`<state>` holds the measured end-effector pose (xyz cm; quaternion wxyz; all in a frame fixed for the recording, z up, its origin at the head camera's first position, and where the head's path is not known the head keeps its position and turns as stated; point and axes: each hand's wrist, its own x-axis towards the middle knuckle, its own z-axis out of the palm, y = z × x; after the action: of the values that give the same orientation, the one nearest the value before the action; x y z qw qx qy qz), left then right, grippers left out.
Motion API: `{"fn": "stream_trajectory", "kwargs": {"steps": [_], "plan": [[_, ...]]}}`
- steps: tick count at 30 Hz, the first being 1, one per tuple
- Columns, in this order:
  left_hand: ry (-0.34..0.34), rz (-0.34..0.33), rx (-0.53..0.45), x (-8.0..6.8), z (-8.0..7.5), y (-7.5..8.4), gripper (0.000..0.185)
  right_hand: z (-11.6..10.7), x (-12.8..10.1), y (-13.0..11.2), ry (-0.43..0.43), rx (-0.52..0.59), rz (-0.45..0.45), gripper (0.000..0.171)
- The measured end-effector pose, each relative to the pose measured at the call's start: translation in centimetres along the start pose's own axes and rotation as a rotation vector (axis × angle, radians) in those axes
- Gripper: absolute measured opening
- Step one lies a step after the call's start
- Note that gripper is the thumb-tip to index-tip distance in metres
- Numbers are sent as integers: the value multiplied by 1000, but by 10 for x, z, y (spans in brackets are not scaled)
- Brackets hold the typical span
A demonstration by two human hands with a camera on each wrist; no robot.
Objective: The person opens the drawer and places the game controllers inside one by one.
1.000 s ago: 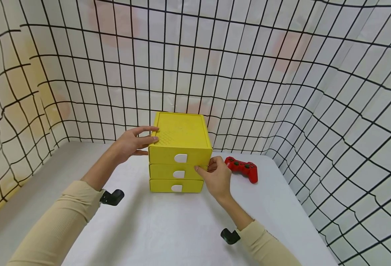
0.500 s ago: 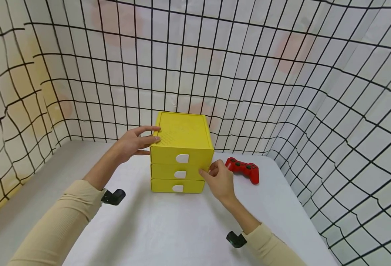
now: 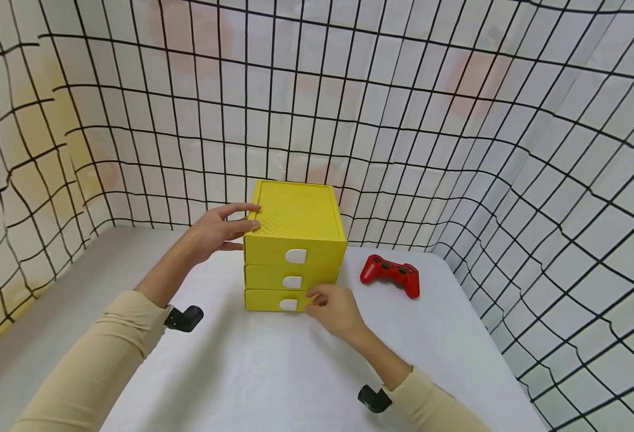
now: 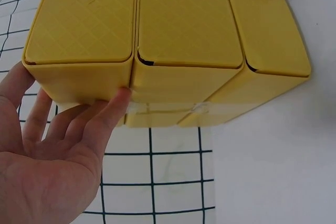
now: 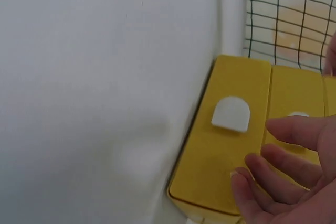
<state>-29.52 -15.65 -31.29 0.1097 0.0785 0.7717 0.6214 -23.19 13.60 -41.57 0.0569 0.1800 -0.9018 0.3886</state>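
Note:
A yellow box of three stacked drawers [image 3: 295, 213] stands on the table, all its drawers pushed in. Each drawer front carries a white tab handle; the bottom one [image 5: 231, 114] shows whole in the right wrist view. My left hand [image 3: 211, 234] rests on the box's upper left, with fingertips on the top edge and along the side wall [image 4: 79, 82]. In front of the bottom drawer's right half is my right hand [image 3: 338, 312], its fingers loosely bent and holding nothing. Its fingertips are just right of the bottom handle and hide part of that drawer front.
A red game controller [image 3: 389, 275] lies on the white table [image 3: 230, 372], right of the drawer box. Black netting [image 3: 317, 90] over pale sheeting encloses the back and both sides.
My right hand has left the right edge of the middle drawer and moved down and left to the bottom drawer's front. My left hand stays at the box's upper left.

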Motion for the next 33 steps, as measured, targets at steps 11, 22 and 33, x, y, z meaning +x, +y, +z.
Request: {"fn": "stream_trajectory", "kwargs": {"steps": [11,22,33], "plan": [[-13,23,0,-1,1,2,58,23,8,-4,43,20,-55,14],[-2,8,4,0,0,1,56,35,12,-1,31,42,-65,16],[-2,0,20,-1,0,2,56,30,8,-2,-35,35,-8,10]]}}
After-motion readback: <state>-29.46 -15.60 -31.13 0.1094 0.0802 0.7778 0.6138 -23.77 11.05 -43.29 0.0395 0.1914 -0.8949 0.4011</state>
